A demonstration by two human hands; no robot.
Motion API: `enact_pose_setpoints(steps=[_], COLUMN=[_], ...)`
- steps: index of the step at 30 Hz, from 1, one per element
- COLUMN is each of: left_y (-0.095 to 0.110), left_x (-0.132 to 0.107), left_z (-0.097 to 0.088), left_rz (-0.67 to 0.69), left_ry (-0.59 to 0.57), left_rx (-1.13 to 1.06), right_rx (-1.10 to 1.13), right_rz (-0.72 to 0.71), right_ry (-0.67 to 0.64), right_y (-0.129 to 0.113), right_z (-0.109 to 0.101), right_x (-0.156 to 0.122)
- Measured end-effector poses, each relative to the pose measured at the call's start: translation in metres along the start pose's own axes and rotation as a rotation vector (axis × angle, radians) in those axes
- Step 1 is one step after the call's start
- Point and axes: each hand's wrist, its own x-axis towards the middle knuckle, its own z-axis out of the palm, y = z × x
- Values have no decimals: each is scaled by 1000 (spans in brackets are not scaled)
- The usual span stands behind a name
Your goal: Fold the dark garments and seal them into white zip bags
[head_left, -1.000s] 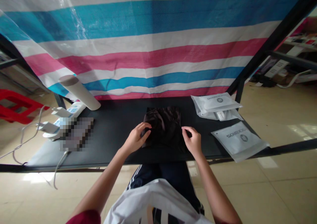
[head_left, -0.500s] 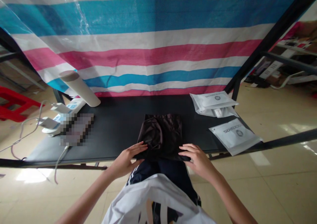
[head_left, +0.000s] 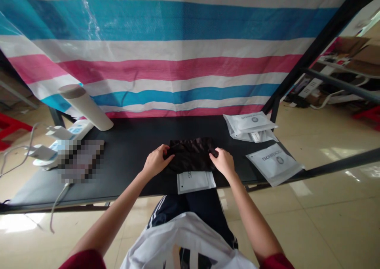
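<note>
Your left hand (head_left: 156,162) and right hand (head_left: 223,162) were both on the folded black satin cloth (head_left: 190,158), which lay flat mid-table on the black tabletop (head_left: 133,154), long axis running left to right across your body. Left fingers (head_left: 162,153) curled over its left end; right fingers (head_left: 214,154) sat together at its right end, near the far corner. Clamped or just resting: cannot tell from this view, either hand. Neither hand was clearly nearer: one per end, cloth between them. A white-backed clear plastic bag (head_left: 196,182) lay directly on your side of the cloth, its far edge meeting the cloth's near edge, long axis parallel to the cloth's. A white printed pouch (head_left: 251,122) and a second white printed pouch (head_left: 274,165) lay well off to your right.
</note>
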Motion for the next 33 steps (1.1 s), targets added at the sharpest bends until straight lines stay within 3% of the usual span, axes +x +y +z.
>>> enact_pose_setpoints(steps=[4,10,15,20,25,30,33], left_y=[-13,-15,-9,-3,2,13,15], left_x=[9,18,20,12,3,-14,-27], left_z=[4,6,3,7,0,-18,-19], left_rz=[-52,-10,5,-21,202,340,362], left_ry=[3,-131,-198,-45,-40,-151,-155], left_rx=[84,68,-207,-500,-392,-209,-105], right_rx=[118,259,599,893,787,658,545], right_rz=[17,37,66,-42,-368,-406,-453], right_ry=[-28,-209,-275,-284,-222,-257,-243], right_y=[12,23,26,28,33,32,31], right_z=[2,16,25,20,14,-5,-17], right_x=[21,58,67,56,42,28,13])
